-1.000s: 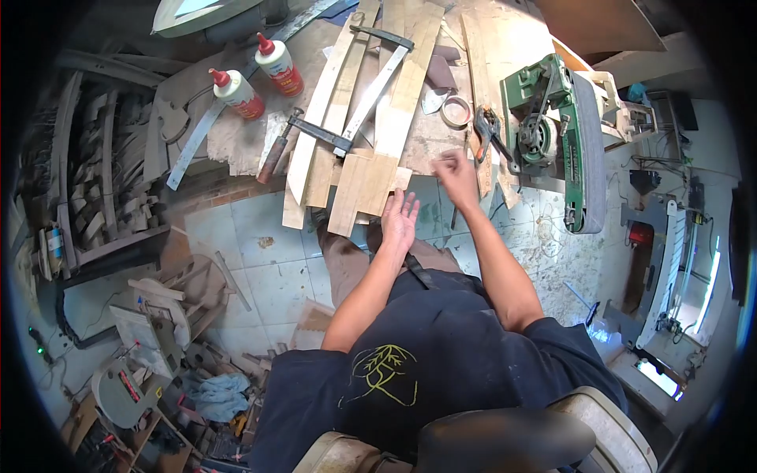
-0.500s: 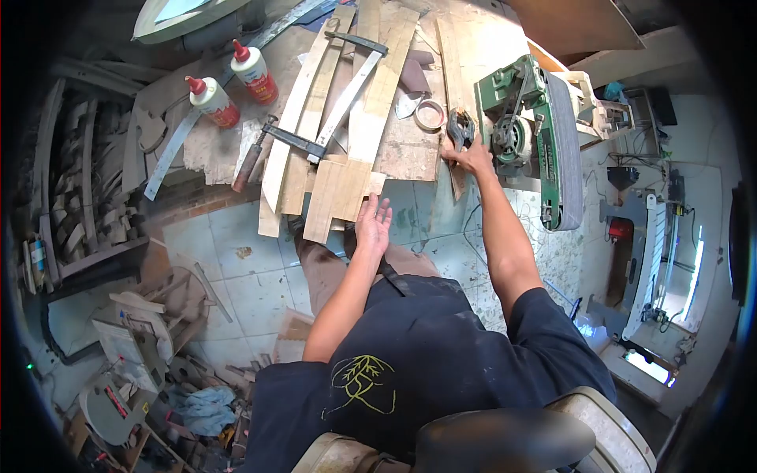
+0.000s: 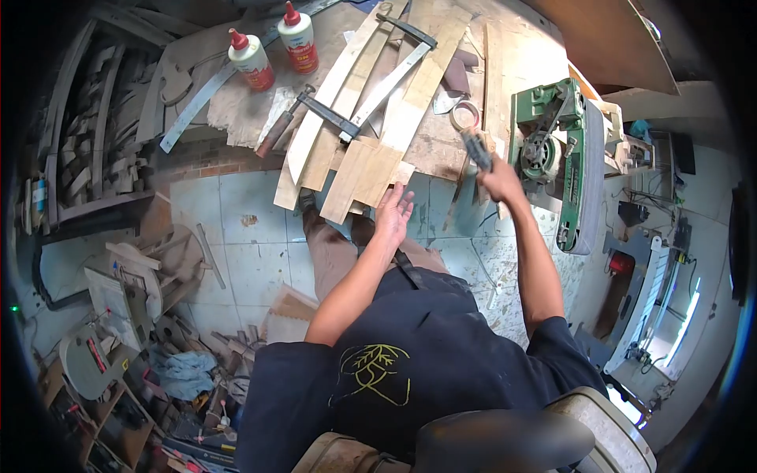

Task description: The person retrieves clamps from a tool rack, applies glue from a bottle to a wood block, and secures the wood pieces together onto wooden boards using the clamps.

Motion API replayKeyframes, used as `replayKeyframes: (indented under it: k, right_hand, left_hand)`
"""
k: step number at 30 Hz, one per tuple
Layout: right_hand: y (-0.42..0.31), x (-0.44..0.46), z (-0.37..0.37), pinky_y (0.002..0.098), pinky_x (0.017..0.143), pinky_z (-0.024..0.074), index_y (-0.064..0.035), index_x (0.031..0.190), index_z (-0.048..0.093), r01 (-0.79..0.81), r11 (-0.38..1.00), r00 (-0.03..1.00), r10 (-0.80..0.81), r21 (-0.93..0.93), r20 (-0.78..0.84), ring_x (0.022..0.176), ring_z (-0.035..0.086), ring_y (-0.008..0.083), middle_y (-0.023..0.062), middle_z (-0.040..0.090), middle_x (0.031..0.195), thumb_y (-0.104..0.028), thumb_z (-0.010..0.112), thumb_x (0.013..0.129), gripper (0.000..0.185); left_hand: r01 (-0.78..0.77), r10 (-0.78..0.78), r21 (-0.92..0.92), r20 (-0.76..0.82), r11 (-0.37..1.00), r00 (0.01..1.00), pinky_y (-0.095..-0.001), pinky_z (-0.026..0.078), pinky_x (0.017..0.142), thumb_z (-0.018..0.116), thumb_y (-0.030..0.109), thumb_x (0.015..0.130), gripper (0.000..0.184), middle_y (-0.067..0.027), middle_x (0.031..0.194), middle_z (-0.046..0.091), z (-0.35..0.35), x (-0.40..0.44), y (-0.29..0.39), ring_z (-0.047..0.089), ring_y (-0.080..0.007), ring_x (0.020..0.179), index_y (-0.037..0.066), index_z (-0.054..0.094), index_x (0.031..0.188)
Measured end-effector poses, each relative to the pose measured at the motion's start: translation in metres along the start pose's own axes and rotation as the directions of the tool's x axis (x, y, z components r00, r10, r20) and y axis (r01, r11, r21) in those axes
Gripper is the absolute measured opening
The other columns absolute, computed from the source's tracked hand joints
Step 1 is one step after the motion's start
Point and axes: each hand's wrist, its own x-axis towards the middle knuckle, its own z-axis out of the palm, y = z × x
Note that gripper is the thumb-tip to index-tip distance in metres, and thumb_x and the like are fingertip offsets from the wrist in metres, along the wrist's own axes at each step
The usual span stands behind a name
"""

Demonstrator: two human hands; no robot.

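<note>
My right hand (image 3: 503, 183) is closed on a black spring clamp (image 3: 477, 150), smeared by motion, held just off the bench's front edge. My left hand (image 3: 394, 214) is palm up with its fingers apart. Its fingertips reach the end of a small wood piece (image 3: 404, 173) beside the jutting boards (image 3: 363, 175). A metal bar clamp (image 3: 335, 118) lies across the longer wooden strips (image 3: 325, 130), its brown handle to the left. A second bar clamp arm (image 3: 406, 30) spans the strips farther back.
Two white glue bottles with red caps, one nearer (image 3: 251, 61) and one farther (image 3: 297, 43), stand on the left. A tape roll (image 3: 465, 116) lies near the right hand. A green belt sander (image 3: 579, 150) borders the bench at right. Clutter (image 3: 185, 370) fills the lower left.
My right hand has lifted the spring clamp off the bench and drawn it back towards me. My left hand stays by the board ends. The whole view has shifted.
</note>
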Motion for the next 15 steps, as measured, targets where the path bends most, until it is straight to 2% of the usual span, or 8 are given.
replayKeyframes:
  k: [1, 3, 4, 6, 9, 12, 13, 15]
  right_hand:
    - [-0.003, -0.010, 0.012, 0.0466, 0.088, 0.0517, 0.0053, 0.116, 0.059, 0.060, 0.998, 0.998, -0.060, 0.036, 0.012, 0.095, 0.067, 0.0468, 0.0340, 0.068, 0.098, -0.025, 0.062, 0.073, 0.052]
    - [-0.007, -0.021, 0.030, 0.0405, 0.078, 0.0513, 0.0050, 0.112, 0.060, 0.051, 0.992, 0.986, -0.068, 0.113, 0.153, 0.083, 0.066, 0.0309, 0.0226, 0.068, 0.087, -0.021, 0.061, 0.071, 0.048]
    - [-0.011, -0.027, 0.039, 0.0387, 0.076, 0.0500, 0.0043, 0.104, 0.063, 0.067, 0.983, 0.980, -0.096, 0.169, 0.173, 0.081, 0.064, 0.0261, 0.0179, 0.067, 0.084, -0.022, 0.067, 0.075, 0.040]
    - [-0.023, -0.044, 0.044, 0.0389, 0.076, 0.0494, 0.0035, 0.095, 0.064, 0.025, 0.958, 0.963, -0.100, 0.287, 0.250, 0.079, 0.064, 0.0263, 0.0168, 0.067, 0.082, -0.027, 0.074, 0.078, 0.036]
    - [-0.019, -0.042, 0.060, 0.0385, 0.077, 0.0493, 0.0036, 0.089, 0.064, 0.029, 0.985, 0.939, -0.086, 0.173, 0.332, 0.079, 0.064, 0.0265, 0.0162, 0.067, 0.081, -0.032, 0.078, 0.080, 0.039]
    - [-0.015, -0.036, 0.071, 0.0435, 0.081, 0.0510, 0.0046, 0.096, 0.064, 0.030, 0.996, 0.923, -0.059, 0.082, 0.381, 0.085, 0.068, 0.0382, 0.0244, 0.069, 0.086, -0.032, 0.077, 0.077, 0.043]
    - [-0.015, -0.033, 0.074, 0.0449, 0.079, 0.0510, 0.0056, 0.093, 0.063, 0.035, 0.996, 0.921, -0.065, 0.084, 0.384, 0.085, 0.068, 0.0394, 0.0255, 0.069, 0.085, -0.031, 0.076, 0.075, 0.043]
    - [-0.017, -0.027, 0.077, 0.0421, 0.074, 0.0506, 0.0044, 0.087, 0.063, 0.045, 0.999, 0.922, -0.053, 0.029, 0.383, 0.076, 0.066, 0.0328, 0.0198, 0.067, 0.078, -0.029, 0.075, 0.073, 0.038]
  left_hand:
    - [0.001, -0.001, -0.005, -0.001, 1.000, 1.000, -0.0330, 0.046, 0.091, 0.075, 0.035, 0.094, 0.030, 0.0038, 0.114, 0.064, -0.001, 0.001, -0.001, 0.060, -0.0127, 0.106, 0.015, 0.065, 0.114]
    - [0.002, -0.002, -0.008, -0.001, 1.000, 1.000, -0.0321, 0.045, 0.091, 0.077, 0.034, 0.093, 0.033, 0.0049, 0.116, 0.066, -0.002, 0.004, -0.002, 0.062, -0.0118, 0.104, 0.016, 0.065, 0.117]
    - [0.002, -0.002, -0.008, -0.001, 1.000, 1.000, -0.0317, 0.044, 0.090, 0.077, 0.034, 0.093, 0.034, 0.0055, 0.117, 0.068, -0.003, 0.005, -0.003, 0.063, -0.0114, 0.102, 0.016, 0.065, 0.119]
    - [0.003, -0.003, -0.012, -0.002, 1.000, 1.000, -0.0317, 0.044, 0.091, 0.078, 0.034, 0.092, 0.035, 0.0056, 0.117, 0.068, -0.004, 0.005, -0.003, 0.063, -0.0112, 0.102, 0.016, 0.065, 0.119]
    - [0.005, -0.005, -0.014, 0.001, 1.000, 1.000, -0.0316, 0.043, 0.091, 0.078, 0.035, 0.092, 0.036, 0.0057, 0.117, 0.068, -0.004, 0.005, -0.003, 0.062, -0.0107, 0.101, 0.016, 0.065, 0.120]
    - [0.009, -0.009, -0.005, -0.003, 1.000, 1.000, -0.0314, 0.043, 0.091, 0.079, 0.035, 0.091, 0.038, 0.0056, 0.117, 0.068, -0.003, 0.004, -0.003, 0.062, -0.0102, 0.101, 0.016, 0.065, 0.120]
    - [0.009, -0.009, -0.002, -0.007, 1.000, 1.000, -0.0313, 0.043, 0.091, 0.079, 0.036, 0.091, 0.038, 0.0056, 0.117, 0.068, -0.003, 0.004, -0.003, 0.062, -0.0100, 0.101, 0.015, 0.065, 0.120]
    - [0.015, -0.015, 0.001, -0.013, 1.000, 1.000, -0.0312, 0.043, 0.091, 0.079, 0.036, 0.091, 0.039, 0.0056, 0.117, 0.068, -0.003, 0.004, -0.003, 0.062, -0.0097, 0.100, 0.015, 0.065, 0.120]
